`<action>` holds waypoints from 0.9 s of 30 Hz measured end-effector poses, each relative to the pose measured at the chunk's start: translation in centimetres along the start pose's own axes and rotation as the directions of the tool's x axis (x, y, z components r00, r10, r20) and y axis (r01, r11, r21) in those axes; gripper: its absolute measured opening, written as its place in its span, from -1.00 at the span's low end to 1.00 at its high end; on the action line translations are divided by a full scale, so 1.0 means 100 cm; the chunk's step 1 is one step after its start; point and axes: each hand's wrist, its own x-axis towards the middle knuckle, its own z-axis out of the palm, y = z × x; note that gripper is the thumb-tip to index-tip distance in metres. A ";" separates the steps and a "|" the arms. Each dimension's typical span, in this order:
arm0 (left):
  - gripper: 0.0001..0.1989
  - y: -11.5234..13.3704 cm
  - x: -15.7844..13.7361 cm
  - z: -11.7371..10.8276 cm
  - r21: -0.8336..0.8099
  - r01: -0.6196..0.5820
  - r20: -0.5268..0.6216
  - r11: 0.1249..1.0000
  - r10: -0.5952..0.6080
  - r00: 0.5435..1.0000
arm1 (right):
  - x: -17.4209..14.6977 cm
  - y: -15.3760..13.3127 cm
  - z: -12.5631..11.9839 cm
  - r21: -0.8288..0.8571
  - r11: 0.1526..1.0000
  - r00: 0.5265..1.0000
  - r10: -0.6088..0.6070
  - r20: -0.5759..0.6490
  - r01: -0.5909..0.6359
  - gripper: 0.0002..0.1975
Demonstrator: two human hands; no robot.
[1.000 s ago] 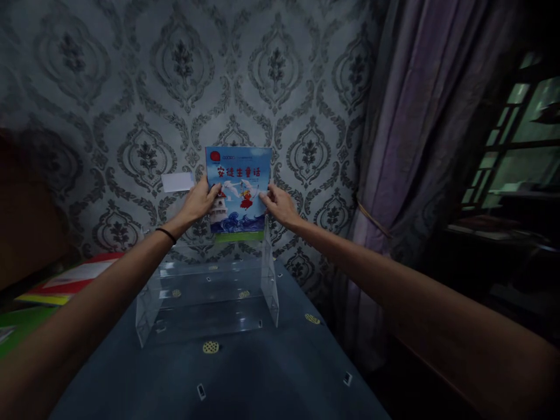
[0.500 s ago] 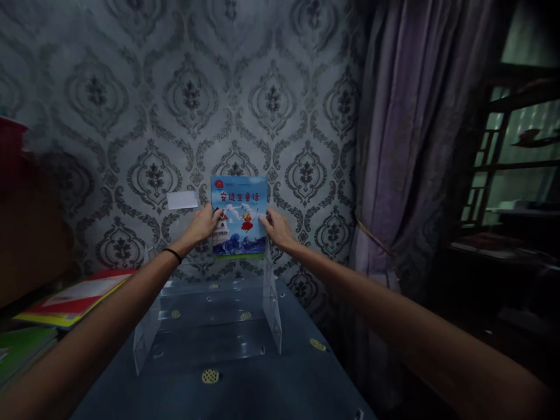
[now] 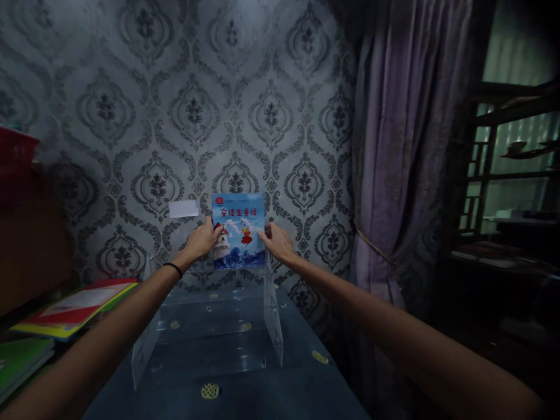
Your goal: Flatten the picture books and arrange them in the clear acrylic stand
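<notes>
Blue picture book (image 3: 238, 248), upright at far end of clear rack (image 3: 272, 319), resting contact unclear, is gripped at its side edges by left hand (image 3: 202, 238) and right hand (image 3: 279, 241); step apparently two-handed positioning, next move likely calls for level, even grip

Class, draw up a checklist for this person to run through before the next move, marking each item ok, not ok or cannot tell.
1. Left hand grips the book: ok, thumb on the cover.
2. Right hand grips the opposite edge: ok.
3. Book upright, cover towards the camera: ok.
4. Clear stand upright on the table: ok.
5. Book's lower edge resting on the stand: cannot tell.
</notes>
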 end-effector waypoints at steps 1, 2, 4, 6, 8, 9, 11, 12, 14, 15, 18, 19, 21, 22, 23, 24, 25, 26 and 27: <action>-0.62 0.000 0.002 0.001 -0.017 -0.002 -0.009 1.000 0.002 1.000 | 0.001 0.001 0.001 0.026 1.000 1.000 0.006 -0.002 -0.006 -0.68; -0.63 0.001 0.004 0.002 -0.038 -0.008 -0.018 0.999 0.007 1.000 | 0.002 0.001 0.002 0.057 0.998 1.000 0.008 -0.003 -0.008 -0.64; -0.67 0.001 0.009 0.004 -0.089 -0.030 -0.031 0.996 0.028 0.999 | 0.006 0.002 0.004 0.129 0.992 1.000 -0.001 0.002 0.001 -0.64; -0.71 -0.001 0.014 0.006 -0.143 -0.058 -0.042 0.988 0.053 0.998 | 0.011 0.004 0.007 0.210 0.978 1.000 -0.017 0.010 0.014 -0.67; -0.73 -0.003 0.017 0.008 -0.188 -0.082 -0.047 0.979 0.074 0.996 | 0.014 0.005 0.011 0.290 0.957 1.000 -0.024 0.019 0.018 -0.69; -0.74 -0.004 0.017 0.010 -0.208 -0.091 -0.048 0.974 0.082 0.995 | 0.015 0.006 0.012 0.328 0.945 0.999 -0.023 0.025 0.014 -0.69; -0.75 -0.007 0.018 0.011 -0.245 -0.104 -0.046 0.964 0.096 0.994 | 0.016 0.008 0.014 0.396 0.918 0.999 -0.014 0.043 -0.004 -0.71; -0.75 -0.008 0.018 0.012 -0.263 -0.109 -0.046 0.959 0.101 0.994 | 0.016 0.009 0.015 0.426 0.904 0.998 -0.006 0.055 -0.017 -0.72; -0.75 -0.009 0.018 0.013 -0.297 -0.115 -0.046 0.948 0.107 0.993 | 0.016 0.009 0.015 0.480 0.876 0.997 0.010 0.083 -0.048 -0.74; -0.74 -0.009 0.017 0.013 -0.312 -0.116 -0.046 0.943 0.107 0.993 | 0.016 0.010 0.015 0.503 0.862 0.995 0.018 0.098 -0.065 -0.75; -0.73 -0.007 0.014 0.012 -0.350 -0.115 -0.044 0.930 0.107 0.993 | 0.013 0.010 0.011 0.551 0.826 0.989 0.047 0.142 -0.118 -0.77; -0.73 -0.006 0.012 0.011 -0.359 -0.115 -0.042 0.926 0.107 0.993 | 0.012 0.009 0.010 0.559 0.817 0.986 0.059 0.155 -0.137 -0.77; -0.72 -0.005 0.009 0.009 -0.370 -0.115 -0.035 0.922 0.110 0.993 | 0.009 0.009 0.007 0.567 0.805 0.979 0.086 0.183 -0.177 -0.74; -0.72 -0.004 0.008 0.007 -0.374 -0.115 -0.030 0.920 0.112 0.993 | 0.007 0.009 0.006 0.567 0.800 0.975 0.099 0.197 -0.196 -0.72; -0.72 -0.003 0.006 0.006 -0.376 -0.115 -0.025 0.919 0.114 0.993 | 0.005 0.008 0.005 0.566 0.796 0.972 0.110 0.210 -0.212 -0.71; -0.72 -0.002 0.005 0.005 -0.378 -0.113 -0.020 0.919 0.115 0.993 | 0.004 0.008 0.004 0.566 0.793 0.968 0.118 0.220 -0.225 -0.69; -0.72 -0.001 0.004 0.005 -0.380 -0.111 -0.014 0.918 0.115 0.993 | 0.002 0.007 0.004 0.565 0.791 0.966 0.124 0.228 -0.235 -0.68; -0.72 -0.001 0.003 0.004 -0.381 -0.108 -0.007 0.918 0.113 0.994 | 0.001 0.007 0.003 0.565 0.789 0.964 0.128 0.233 -0.242 -0.67; -0.72 0.000 0.002 0.004 -0.382 -0.103 -0.002 0.919 0.111 0.994 | 0.000 0.006 0.003 0.564 0.788 0.963 0.132 0.236 -0.246 -0.66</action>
